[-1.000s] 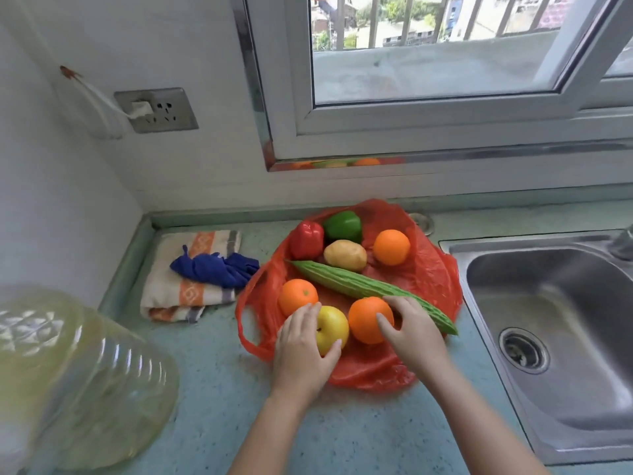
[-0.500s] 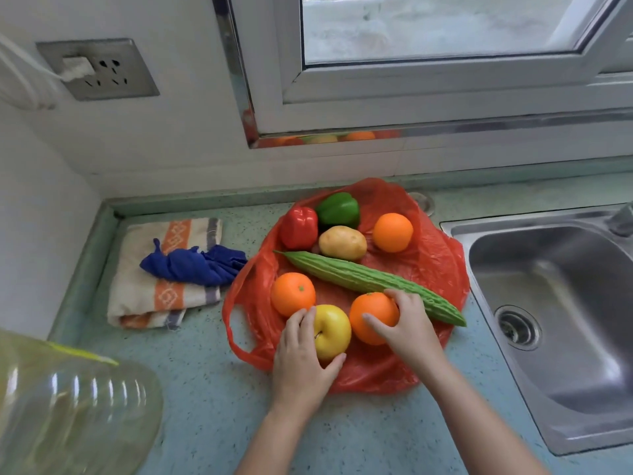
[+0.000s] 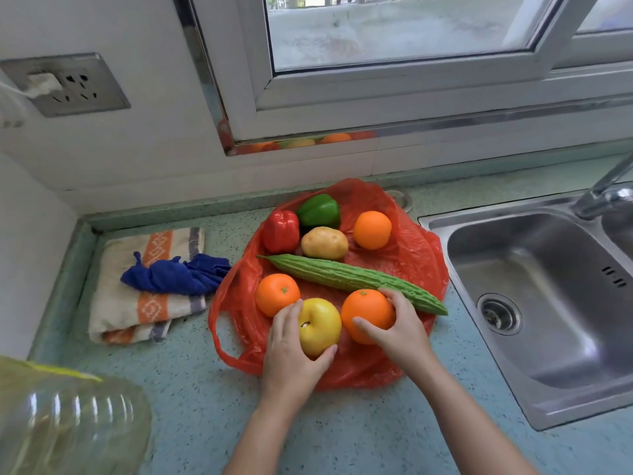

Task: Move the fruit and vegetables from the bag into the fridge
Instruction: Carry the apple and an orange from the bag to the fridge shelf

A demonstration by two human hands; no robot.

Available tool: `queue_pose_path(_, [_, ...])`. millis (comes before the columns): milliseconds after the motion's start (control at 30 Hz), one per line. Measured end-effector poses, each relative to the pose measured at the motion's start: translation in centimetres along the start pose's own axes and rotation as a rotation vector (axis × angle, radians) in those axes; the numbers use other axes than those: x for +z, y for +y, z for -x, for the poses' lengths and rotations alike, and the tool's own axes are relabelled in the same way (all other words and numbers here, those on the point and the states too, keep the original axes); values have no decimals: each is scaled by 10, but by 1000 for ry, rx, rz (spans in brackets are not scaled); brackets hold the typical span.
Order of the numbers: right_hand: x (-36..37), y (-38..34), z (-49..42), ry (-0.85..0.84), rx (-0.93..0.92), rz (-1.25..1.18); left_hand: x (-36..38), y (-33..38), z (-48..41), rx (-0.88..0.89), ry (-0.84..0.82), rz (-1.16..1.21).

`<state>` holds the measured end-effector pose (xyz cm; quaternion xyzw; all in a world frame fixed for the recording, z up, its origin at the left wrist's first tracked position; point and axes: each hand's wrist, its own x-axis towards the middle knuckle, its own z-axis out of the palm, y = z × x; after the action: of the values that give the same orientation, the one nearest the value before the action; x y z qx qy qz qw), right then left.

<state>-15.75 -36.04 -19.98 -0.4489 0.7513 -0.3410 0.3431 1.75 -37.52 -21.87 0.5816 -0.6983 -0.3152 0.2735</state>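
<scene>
A red plastic bag (image 3: 414,262) lies spread flat on the counter. On it rest a red pepper (image 3: 281,231), a green pepper (image 3: 319,210), a potato (image 3: 324,243), a long bitter gourd (image 3: 346,276) and two loose oranges, one at the back right (image 3: 372,230) and one at the left (image 3: 276,293). My left hand (image 3: 291,354) wraps around a yellow apple (image 3: 319,326) at the bag's front. My right hand (image 3: 397,330) grips a third orange (image 3: 365,313) beside it. No fridge is in view.
A folded striped towel (image 3: 137,310) with a blue cloth (image 3: 174,275) on it lies left of the bag. A steel sink (image 3: 548,303) with a tap (image 3: 606,190) is at the right. A clear plastic jug (image 3: 65,423) fills the lower left corner. A wall and window stand behind.
Both hands have closed more fully around the apple and the orange, fingers curling further over them. The camera has tilted down and moved closer.
</scene>
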Motion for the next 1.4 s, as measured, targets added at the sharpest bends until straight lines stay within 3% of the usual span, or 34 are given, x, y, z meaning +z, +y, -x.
queue_pose_path(433, [-107, 2, 62, 329, -113, -189, 2, 102, 16, 224, -81, 227])
queue_pose_path(933, [-247, 105, 213, 971, 55, -314, 136, 243, 98, 472, -620, 325])
queue_pose_path(1400, [-369, 185, 422, 1458, 113, -315, 224, 399, 282, 671, -1003, 479])
